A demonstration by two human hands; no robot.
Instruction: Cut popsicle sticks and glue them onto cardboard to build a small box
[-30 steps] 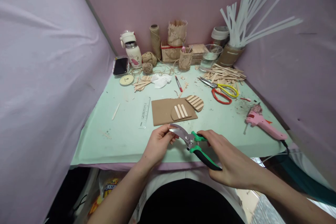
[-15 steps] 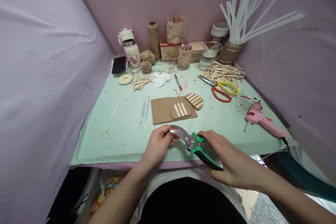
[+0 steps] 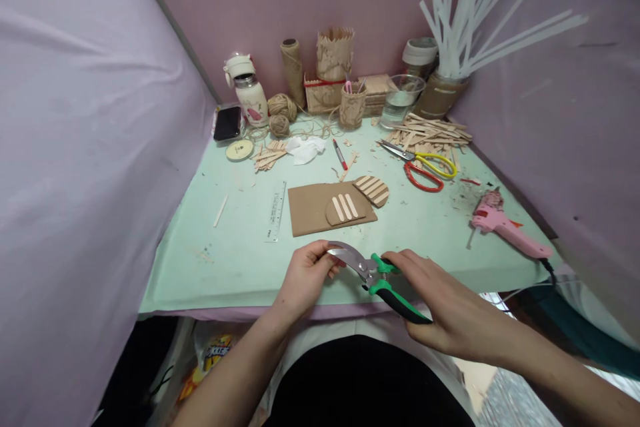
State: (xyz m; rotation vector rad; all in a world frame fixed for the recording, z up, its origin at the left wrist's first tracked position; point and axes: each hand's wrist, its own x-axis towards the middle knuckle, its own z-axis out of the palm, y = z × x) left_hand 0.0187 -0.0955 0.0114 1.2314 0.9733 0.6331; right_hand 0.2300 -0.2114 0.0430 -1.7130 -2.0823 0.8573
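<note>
Over the near worktop (image 3: pixel 240 273), the right hand (image 3: pixel 445 303) grips pruning shears (image 3: pixel 364 268), the left hand (image 3: pixel 305 277) pinches at their blades (on what, I cannot tell), and beyond, one cardboard disc (image 3: pixel 371 191) looks fully striped, another (image 3: pixel 346 209) bears just three sticks.

Boxed in by pink and lilac

Closed off at the back by a flat, dusty-pink wall (image 3: pixel 250 0). Draped on the left with pale lilac cloth (image 3: pixel 90 113), loosely creased, and on the right with a greyer lilac sheet (image 3: pixel 550 133). Marked at the back left corner by a narrow grey strip (image 3: pixel 165 10). Furnished with a mint-green-covered table (image 3: pixel 240 273), lilac along its front edge. Lit softly.
</note>
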